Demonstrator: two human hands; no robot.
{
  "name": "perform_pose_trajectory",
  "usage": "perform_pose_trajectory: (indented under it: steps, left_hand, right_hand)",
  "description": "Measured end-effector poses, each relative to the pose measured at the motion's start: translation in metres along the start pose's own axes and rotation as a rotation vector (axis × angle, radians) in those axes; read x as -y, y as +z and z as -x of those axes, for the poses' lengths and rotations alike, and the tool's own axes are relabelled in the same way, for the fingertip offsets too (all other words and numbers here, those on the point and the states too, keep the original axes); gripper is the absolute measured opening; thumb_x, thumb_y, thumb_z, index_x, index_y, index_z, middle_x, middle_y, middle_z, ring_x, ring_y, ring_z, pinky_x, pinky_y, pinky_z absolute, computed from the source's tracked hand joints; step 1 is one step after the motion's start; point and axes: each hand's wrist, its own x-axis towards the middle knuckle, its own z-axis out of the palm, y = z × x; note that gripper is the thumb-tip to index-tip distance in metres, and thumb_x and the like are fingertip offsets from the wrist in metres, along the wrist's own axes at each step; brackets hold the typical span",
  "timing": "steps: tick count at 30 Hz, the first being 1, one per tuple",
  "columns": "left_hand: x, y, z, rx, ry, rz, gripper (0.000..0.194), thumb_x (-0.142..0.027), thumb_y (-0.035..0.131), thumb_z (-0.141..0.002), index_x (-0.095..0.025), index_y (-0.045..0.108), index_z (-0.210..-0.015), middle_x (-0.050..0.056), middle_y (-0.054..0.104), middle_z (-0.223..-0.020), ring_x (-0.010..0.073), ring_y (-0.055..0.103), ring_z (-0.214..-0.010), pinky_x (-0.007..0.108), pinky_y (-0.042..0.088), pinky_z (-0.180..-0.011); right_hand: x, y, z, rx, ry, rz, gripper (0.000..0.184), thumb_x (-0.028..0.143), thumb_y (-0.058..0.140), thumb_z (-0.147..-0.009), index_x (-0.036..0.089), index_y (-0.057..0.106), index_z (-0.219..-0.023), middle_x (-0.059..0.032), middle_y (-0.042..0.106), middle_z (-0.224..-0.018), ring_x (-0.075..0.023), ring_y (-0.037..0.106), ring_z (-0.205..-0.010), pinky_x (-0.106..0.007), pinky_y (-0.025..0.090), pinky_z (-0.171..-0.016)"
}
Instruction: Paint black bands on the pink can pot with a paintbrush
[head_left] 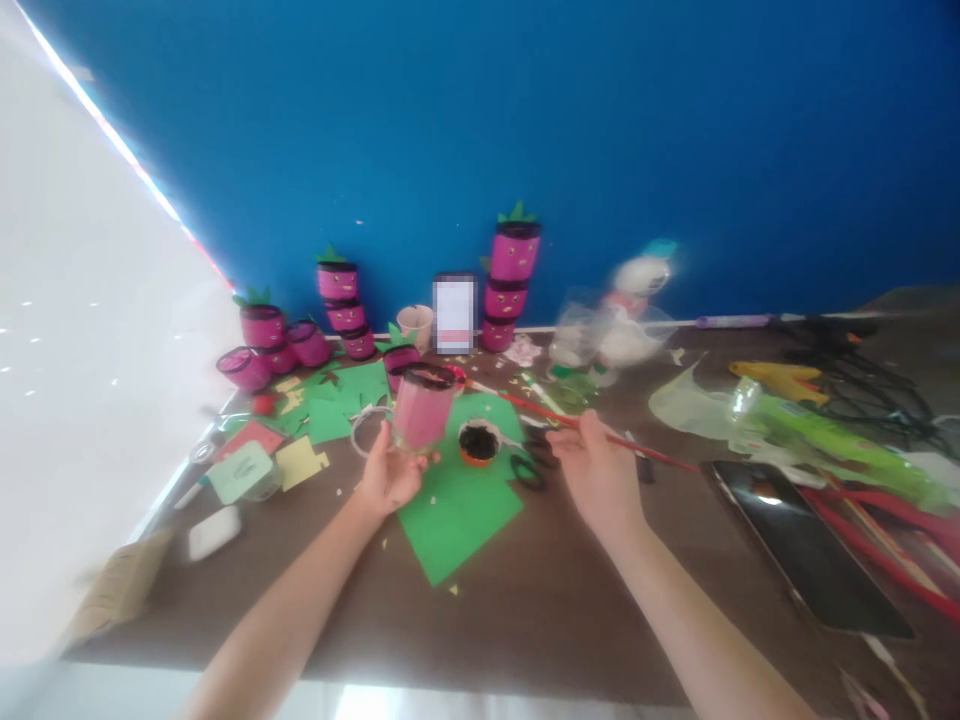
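Bare forearms (300, 595) enter from seven and five o'clock. The left hand's (394, 475) fingers curl around a pink cup (423, 408), near eight o'clock; the right hand's (596, 470), pinched narrow, hold a red brush (660, 455). Between them sit black paint (478, 441) at six and scissors (528, 470) at five; a dark phone (810, 550) lies at four.

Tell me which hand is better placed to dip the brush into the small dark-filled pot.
Right, I'd judge: the right hand holds the red-handled brush, its far end near the small dark-filled pot. The left hand is occupied holding the pink cup.
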Motion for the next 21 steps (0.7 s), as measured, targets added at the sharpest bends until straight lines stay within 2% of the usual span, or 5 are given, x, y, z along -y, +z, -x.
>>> perform_pose_trajectory:
  steps: [4, 8, 12, 16, 21]
  left_hand:
    - [0.000, 0.002, 0.000, -0.027, -0.021, -0.003, 0.069, -0.059, 0.017, -0.087, -0.003, 0.052, -0.110, 0.013, 0.061, -0.066, 0.0098, 0.060, -0.047, 0.013, 0.049, -0.045]
    - [0.002, 0.004, 0.001, -0.016, -0.027, -0.022, 0.068, -0.059, 0.022, -0.087, -0.002, 0.051, -0.111, 0.014, 0.061, -0.069, 0.0095, 0.059, -0.046, 0.013, 0.049, -0.044]
    - [0.002, 0.006, 0.003, -0.016, -0.008, 0.006, 0.070, -0.059, 0.017, -0.087, -0.004, 0.050, -0.113, 0.009, 0.059, -0.065, 0.0085, 0.057, -0.043, 0.013, 0.048, -0.042]
    - [0.001, 0.006, 0.003, -0.028, 0.000, 0.028, 0.070, -0.058, 0.015, -0.087, -0.004, 0.046, -0.119, 0.009, 0.060, -0.065, 0.0094, 0.060, -0.047, 0.012, 0.049, -0.045]
    - [0.003, 0.005, -0.001, -0.045, 0.002, -0.033, 0.068, -0.058, 0.028, -0.087, -0.003, 0.041, -0.125, 0.014, 0.064, -0.077, 0.0108, 0.062, -0.054, 0.013, 0.051, -0.050]
  right_hand:
    - [0.000, 0.000, 0.001, 0.041, -0.005, -0.018, 0.028, 0.046, 0.075, -0.063, 0.021, 0.063, -0.056, 0.0020, 0.063, -0.047, -0.0113, 0.057, -0.047, -0.025, 0.046, -0.050]
    - [-0.001, 0.002, 0.005, 0.086, 0.009, 0.006, 0.028, 0.047, 0.075, -0.062, 0.022, 0.063, -0.059, 0.0018, 0.065, -0.051, -0.0117, 0.057, -0.047, -0.026, 0.045, -0.049]
    - [-0.003, 0.002, 0.002, 0.031, -0.004, 0.037, 0.029, 0.049, 0.073, -0.063, 0.021, 0.064, -0.060, 0.0009, 0.065, -0.051, -0.0116, 0.057, -0.046, -0.025, 0.043, -0.046]
    - [-0.002, -0.002, -0.002, 0.008, -0.035, 0.009, 0.028, 0.047, 0.073, -0.064, 0.021, 0.065, -0.058, 0.0013, 0.064, -0.049, -0.0107, 0.056, -0.046, -0.025, 0.046, -0.049]
    - [0.007, -0.001, 0.005, 0.170, -0.038, 0.018, 0.017, 0.040, 0.076, -0.062, 0.025, 0.070, -0.068, 0.0018, 0.069, -0.059, -0.0126, 0.062, -0.053, -0.027, 0.050, -0.055]
